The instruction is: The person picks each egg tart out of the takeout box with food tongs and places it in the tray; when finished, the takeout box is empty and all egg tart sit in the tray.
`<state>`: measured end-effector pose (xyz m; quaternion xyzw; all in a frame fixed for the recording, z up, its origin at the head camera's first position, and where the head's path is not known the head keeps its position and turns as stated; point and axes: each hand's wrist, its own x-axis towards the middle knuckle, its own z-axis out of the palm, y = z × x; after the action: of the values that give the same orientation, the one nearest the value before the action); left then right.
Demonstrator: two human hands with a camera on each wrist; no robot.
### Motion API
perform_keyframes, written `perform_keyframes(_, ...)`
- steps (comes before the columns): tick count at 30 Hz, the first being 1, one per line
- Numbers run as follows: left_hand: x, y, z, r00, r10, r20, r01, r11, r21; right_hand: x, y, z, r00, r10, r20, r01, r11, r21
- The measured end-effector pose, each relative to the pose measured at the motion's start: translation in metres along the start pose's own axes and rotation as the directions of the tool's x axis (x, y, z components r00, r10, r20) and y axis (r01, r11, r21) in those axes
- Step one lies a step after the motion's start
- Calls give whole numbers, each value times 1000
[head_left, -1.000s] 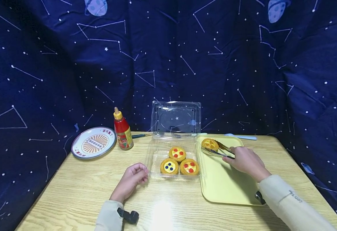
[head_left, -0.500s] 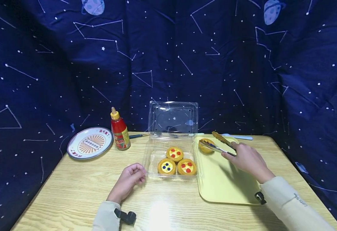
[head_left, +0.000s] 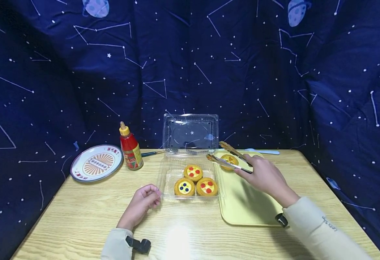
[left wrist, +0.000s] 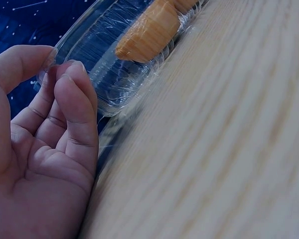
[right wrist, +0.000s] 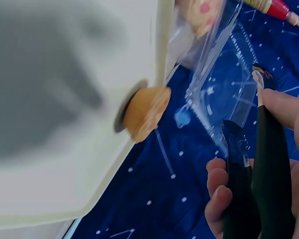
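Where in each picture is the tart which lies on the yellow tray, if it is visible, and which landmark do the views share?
Head: the tart right of centre, at the far end of the tray, partly behind the tongs.
Left wrist: not in it.
Right wrist: the tart near the centre, by the tray's edge.
Landmark: the clear plastic box, in all three.

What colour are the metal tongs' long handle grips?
Black; the metal tongs' long handle grips show best in the right wrist view.
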<state>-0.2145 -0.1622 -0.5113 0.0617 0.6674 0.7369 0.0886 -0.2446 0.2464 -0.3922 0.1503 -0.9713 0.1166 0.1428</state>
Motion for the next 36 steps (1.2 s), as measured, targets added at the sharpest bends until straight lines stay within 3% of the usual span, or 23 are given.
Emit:
perform_keyframes(13,-2,-2,-1,1000,21,22,-22,1000,5,0,-33,11,996,-89,31,88,996,26)
perform_keyframes(36,0,-3,-2,999,35,25,-35,999,-7,9,-49,27,983,-113,144,113,994,7)
